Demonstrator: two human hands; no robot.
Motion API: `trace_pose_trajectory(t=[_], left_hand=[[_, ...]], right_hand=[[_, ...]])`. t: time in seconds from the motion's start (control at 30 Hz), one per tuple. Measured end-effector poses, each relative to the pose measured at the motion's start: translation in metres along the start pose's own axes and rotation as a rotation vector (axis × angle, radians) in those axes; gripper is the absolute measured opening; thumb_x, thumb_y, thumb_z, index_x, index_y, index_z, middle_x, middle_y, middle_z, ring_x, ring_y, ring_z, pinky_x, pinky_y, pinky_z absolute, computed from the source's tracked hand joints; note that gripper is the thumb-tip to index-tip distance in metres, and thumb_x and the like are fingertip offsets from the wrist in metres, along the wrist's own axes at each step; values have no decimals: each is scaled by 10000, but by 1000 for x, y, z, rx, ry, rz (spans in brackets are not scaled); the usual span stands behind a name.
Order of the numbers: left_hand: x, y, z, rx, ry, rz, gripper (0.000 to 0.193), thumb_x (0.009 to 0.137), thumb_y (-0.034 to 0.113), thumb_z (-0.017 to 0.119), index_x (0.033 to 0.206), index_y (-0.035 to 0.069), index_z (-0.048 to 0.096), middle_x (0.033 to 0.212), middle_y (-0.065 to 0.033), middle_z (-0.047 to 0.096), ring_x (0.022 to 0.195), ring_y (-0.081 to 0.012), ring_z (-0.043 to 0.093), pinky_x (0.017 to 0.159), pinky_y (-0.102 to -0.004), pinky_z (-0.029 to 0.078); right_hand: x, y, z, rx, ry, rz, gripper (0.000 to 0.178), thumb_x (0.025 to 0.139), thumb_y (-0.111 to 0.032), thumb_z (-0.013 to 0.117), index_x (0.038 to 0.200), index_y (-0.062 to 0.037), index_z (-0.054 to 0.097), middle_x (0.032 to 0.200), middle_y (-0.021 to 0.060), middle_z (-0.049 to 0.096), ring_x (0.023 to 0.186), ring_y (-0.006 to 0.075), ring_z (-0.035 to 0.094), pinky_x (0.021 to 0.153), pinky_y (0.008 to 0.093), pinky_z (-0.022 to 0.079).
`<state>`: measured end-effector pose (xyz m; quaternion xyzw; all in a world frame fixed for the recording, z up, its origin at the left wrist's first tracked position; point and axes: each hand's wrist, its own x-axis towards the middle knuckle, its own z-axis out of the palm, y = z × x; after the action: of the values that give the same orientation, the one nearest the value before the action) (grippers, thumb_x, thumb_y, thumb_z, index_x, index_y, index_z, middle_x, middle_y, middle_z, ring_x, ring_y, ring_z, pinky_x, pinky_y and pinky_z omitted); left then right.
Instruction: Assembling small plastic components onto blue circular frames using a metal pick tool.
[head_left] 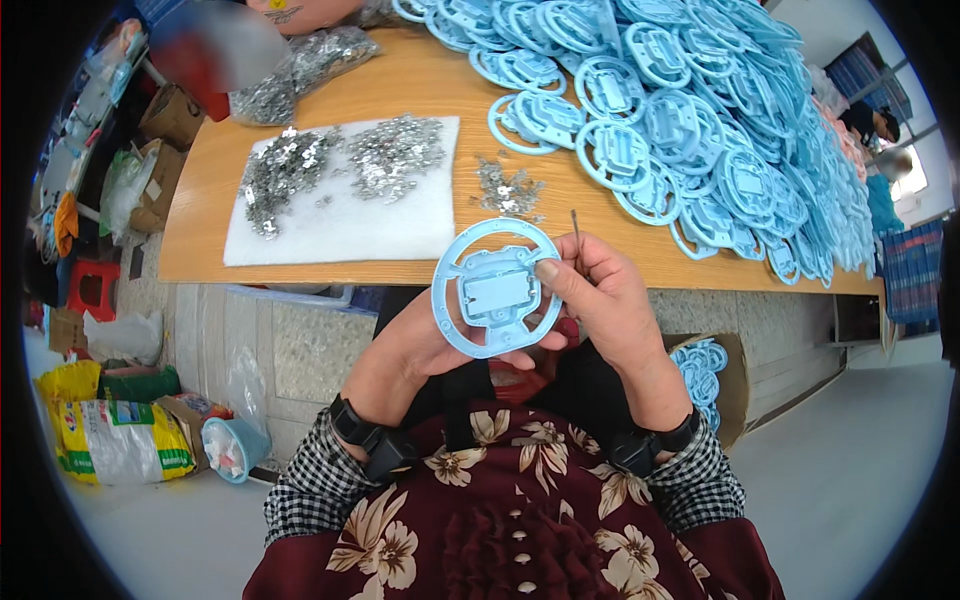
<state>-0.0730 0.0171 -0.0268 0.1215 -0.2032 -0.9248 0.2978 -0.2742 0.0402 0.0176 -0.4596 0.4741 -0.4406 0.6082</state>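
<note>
A light blue plastic toy steering wheel (478,335) is held up in front of the table's near edge, its hollow inner side with a rectangular recess facing up. My left hand (425,335) grips it from below, closed around its lower left rim with fingers under it. The thumb of my right hand (610,300) presses on the right part of the wheel's hub. Pinched in the same hand, a thin dark metal tool (576,228) points away from me; its exact kind is unclear. Just beyond the wheel lies a small heap of metal pieces (508,187).
A large pile of blue steering wheels (720,150) covers the table's right side. Two heaps of small metal parts (395,158) lie on a white foam sheet (340,245). Filled plastic bags (330,62) stand behind. Below right, a cardboard box (735,385) holds blue parts.
</note>
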Motion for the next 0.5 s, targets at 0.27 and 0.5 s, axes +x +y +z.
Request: trace_pose_trajectory(t=[0.27,0.5], left_hand=[[11,-3,9,240,128,-110,486,1088,348,398,1437,11,431,1232,-177,637,1084,-275,676,876,-379,589],[23,0,30,540,161,-122,436,1084,272,414,1412,-15,439,1146,-157,660,1039,-242,685,869,-348,578]], right_hand=[[-50,-4,-61,-145,243,-24,196,977,-217,660,1042,-32,656,809,-36,635,635,12,491,550,187,361],[-160,24,-187,-164,614,152,166,952,-216,659,955,-50,656,732,-52,556,531,15,418,450,190,294]])
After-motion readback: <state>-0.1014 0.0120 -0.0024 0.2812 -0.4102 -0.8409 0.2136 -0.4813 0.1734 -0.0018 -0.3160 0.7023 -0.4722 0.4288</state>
